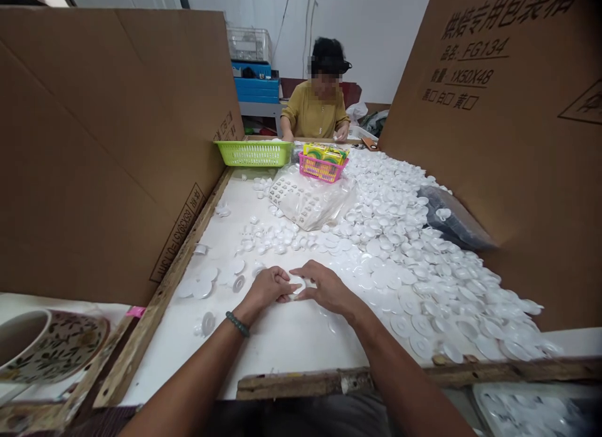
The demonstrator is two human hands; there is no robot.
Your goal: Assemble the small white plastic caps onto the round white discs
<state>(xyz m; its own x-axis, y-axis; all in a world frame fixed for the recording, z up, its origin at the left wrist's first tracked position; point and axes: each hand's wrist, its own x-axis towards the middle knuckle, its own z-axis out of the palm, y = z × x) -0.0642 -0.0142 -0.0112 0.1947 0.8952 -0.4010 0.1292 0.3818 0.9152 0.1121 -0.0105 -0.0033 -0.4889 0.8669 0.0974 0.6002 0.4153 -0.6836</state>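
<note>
Between my two hands, low over the white table, is a round white plastic disc point(297, 283) with a raised middle. My left hand point(273, 285), with a green bead bracelet on its wrist, pinches the disc's left side. On the other side my right hand point(324, 286) grips the disc's edge between thumb and fingers. Several loose white discs point(203, 283) lie left of my hands. Small white plastic pieces point(273, 236) are scattered just beyond them. A large spread of white discs point(390, 236) covers the right side of the table.
Cardboard walls point(113, 142) flank the table, with wooden strips point(305, 384) along its edges. Farther back are a green basket point(254, 153), a pink basket point(322, 169) holding yellow packets and a clear plastic bag point(310, 202). Another person point(315, 108) sits opposite. A patterned mug point(61, 343) stands lower left.
</note>
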